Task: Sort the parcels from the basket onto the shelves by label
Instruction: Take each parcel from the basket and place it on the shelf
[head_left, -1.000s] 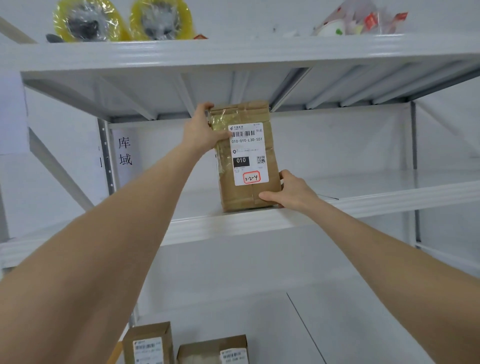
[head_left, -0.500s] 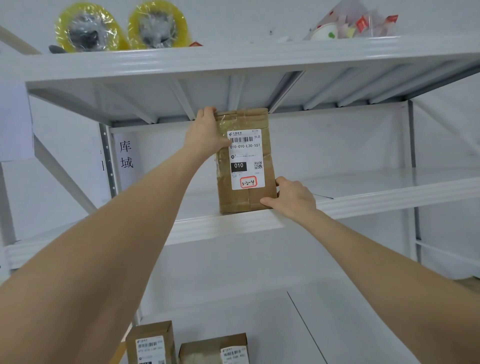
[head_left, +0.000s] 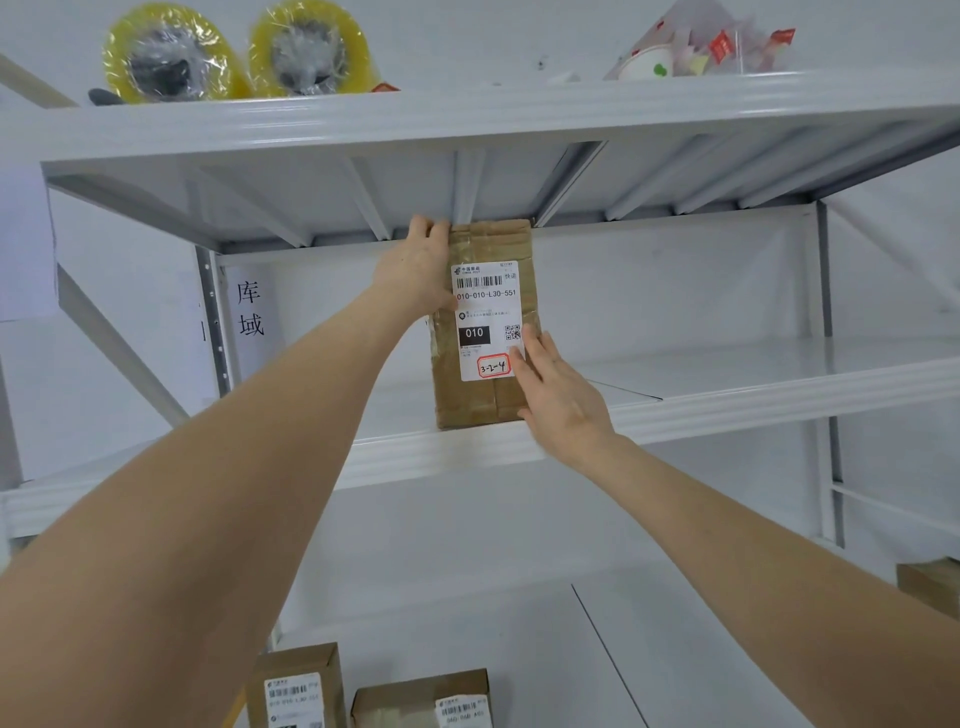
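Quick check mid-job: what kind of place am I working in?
Probably a courier storeroom or sorting depot: white metal shelving, a taped cardboard parcel bearing a barcoded shipping label, and yellow tape rolls up top.

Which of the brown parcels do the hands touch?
The upright parcel on the middle shelf, label marked 3-2-4: left hand grips its top, right hand on its front. The lower-left parcel and its neighbour are untouched.

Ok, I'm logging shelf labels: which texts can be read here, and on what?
"010-010-L30-551": label on the upright parcel.
"010": black block, same label.
"3-2-4": handwritten, ringed in red, same label.
"库域": paper sign beside the shelf post.
Labels on the left lower parcel and right lower parcel: too blurred.
Label's small print: too small.
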